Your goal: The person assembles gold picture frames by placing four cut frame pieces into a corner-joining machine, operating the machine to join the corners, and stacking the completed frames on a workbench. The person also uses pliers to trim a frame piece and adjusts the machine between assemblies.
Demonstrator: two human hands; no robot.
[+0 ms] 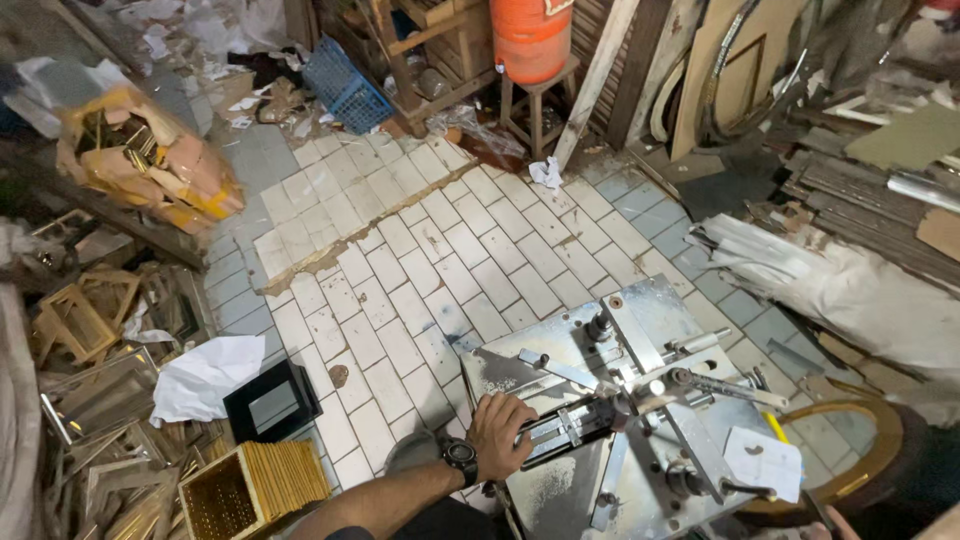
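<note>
So my left hand (pixel 500 432), the one with the black watch (pixel 461 458), is curled over the near-left edge of the metal machine table (pixel 655 310), fingers wrapped on the dark sliding bar (pixel 572 428) that runs toward the middle. My right hand (pixel 835 524) barely pokes in at the bottom edge, can't tell if it's gripping anything. There's a white paper scrap (pixel 763 462) on the table's right side, and an oval gold frame (pixel 868 452) sits just off its right edge. Gold frame moulding box (pixel 252 488) is on the floor to the left.
</note>
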